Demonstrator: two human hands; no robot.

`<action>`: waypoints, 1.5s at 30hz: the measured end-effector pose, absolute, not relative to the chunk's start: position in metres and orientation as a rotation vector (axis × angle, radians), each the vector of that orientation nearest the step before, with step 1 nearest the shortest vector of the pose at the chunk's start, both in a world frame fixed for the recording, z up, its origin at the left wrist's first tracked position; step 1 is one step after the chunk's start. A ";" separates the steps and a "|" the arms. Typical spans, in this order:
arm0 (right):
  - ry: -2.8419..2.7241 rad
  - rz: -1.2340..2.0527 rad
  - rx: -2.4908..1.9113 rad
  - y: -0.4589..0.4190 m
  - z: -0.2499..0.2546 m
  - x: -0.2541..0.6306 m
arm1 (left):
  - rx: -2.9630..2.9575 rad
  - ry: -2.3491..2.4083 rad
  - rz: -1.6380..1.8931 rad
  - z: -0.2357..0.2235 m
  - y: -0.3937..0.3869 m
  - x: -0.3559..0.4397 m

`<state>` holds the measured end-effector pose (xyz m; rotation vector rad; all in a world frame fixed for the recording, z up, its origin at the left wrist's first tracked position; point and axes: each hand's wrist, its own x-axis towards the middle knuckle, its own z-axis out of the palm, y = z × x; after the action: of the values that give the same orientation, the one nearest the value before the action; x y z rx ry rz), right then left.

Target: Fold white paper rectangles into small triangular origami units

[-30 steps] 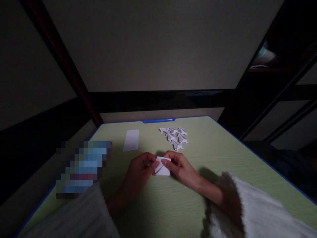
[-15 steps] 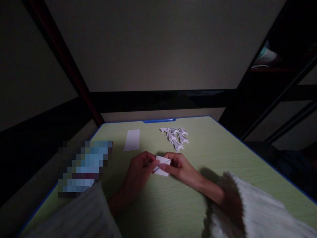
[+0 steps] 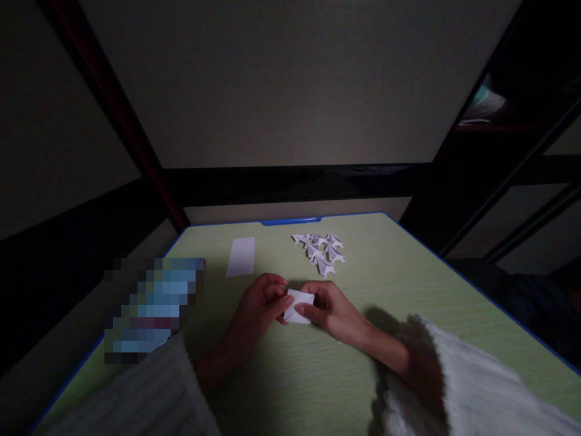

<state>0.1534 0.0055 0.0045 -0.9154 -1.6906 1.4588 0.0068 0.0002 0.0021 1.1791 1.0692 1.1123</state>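
Note:
A small folded piece of white paper (image 3: 298,297) with crease lines is held up over the table between both hands. My left hand (image 3: 261,306) pinches its left edge, thumb on the face and some fingers behind. My right hand (image 3: 333,309) grips the right side, its thumb pressed flat on the paper and its fingers curled behind, partly hidden. Beyond the hands lies a cluster of several small folded paper figures (image 3: 323,264). Left of them rests a flat white sheet of paper (image 3: 241,256).
The light green table (image 3: 385,272) has a blue edge and a blue handle (image 3: 291,221) at the far side. A pixelated object (image 3: 158,309) lies by the left edge. A panelled wall (image 3: 290,91) rises behind the table, with a dark open shelf (image 3: 490,126) at the right.
The left thumb has shifted slightly on the paper, and its left side now shows flatter, with less of a dark fold line. The right hand keeps its hold almost unmoved.

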 end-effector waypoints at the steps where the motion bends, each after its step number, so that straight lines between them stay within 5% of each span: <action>1: -1.684 1.467 -0.903 0.006 0.004 0.154 | 1.200 1.055 1.084 0.001 0.001 0.007; 29: -1.629 1.726 -0.798 0.006 0.004 0.152 | 1.332 1.022 0.825 0.002 -0.004 0.004; 45: -1.276 1.665 -0.733 0.009 -0.001 0.146 | 1.320 1.148 1.002 0.000 0.003 0.004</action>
<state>0.1463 0.0092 -0.0012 -0.7326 -1.2757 1.6648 0.0044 0.0033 0.0000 1.3203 1.1483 1.0024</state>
